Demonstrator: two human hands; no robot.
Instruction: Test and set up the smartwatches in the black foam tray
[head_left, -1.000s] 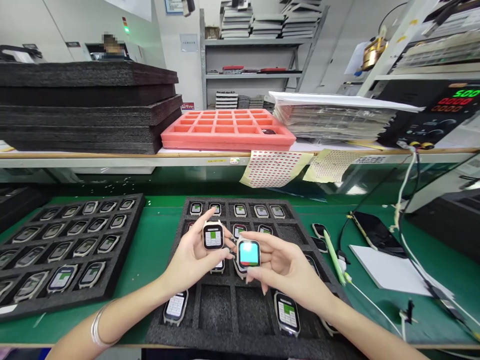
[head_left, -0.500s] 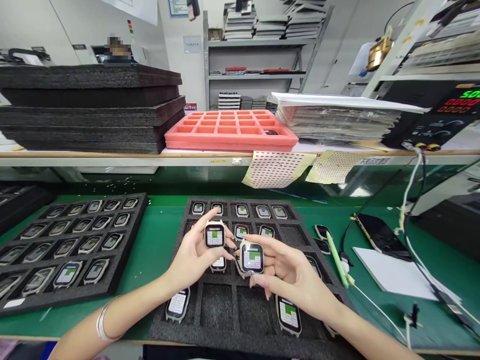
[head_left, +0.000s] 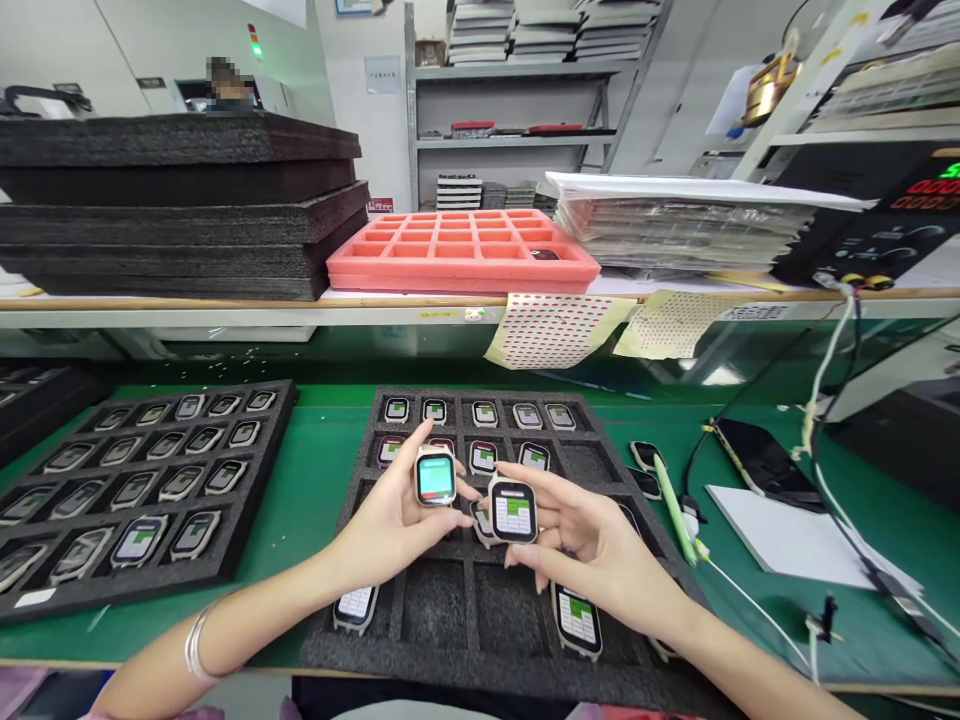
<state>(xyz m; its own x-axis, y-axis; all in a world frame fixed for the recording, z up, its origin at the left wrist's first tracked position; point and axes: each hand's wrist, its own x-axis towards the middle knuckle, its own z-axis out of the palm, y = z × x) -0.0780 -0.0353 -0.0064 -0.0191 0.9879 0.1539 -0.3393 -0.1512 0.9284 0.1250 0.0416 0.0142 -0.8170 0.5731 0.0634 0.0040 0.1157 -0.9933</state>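
My left hand (head_left: 397, 515) pinches a smartwatch case (head_left: 436, 478) by its sides; its lit screen is teal with a red strip at the bottom. Between thumb and fingers of my right hand (head_left: 592, 550) is a second smartwatch (head_left: 514, 510), its screen showing white and green blocks. Both are strapless and face up toward me, side by side over a black foam tray (head_left: 510, 675). Several more watches lie in the tray's pockets, one of them (head_left: 577, 620) below my right hand. My hands cover part of the middle rows.
Another foam tray full of watches (head_left: 135, 490) lies at left. On the right are a green pen-like tool (head_left: 675, 512), a phone (head_left: 765, 460), white paper (head_left: 795, 540) and loose cables. A shelf above holds stacked black foam (head_left: 172, 210), a pink tray (head_left: 457, 275) and a power supply (head_left: 892, 215).
The left watch's screen has turned from white and green blocks to teal and red. Both hands have shifted very slightly to the right, still gripping their watches.
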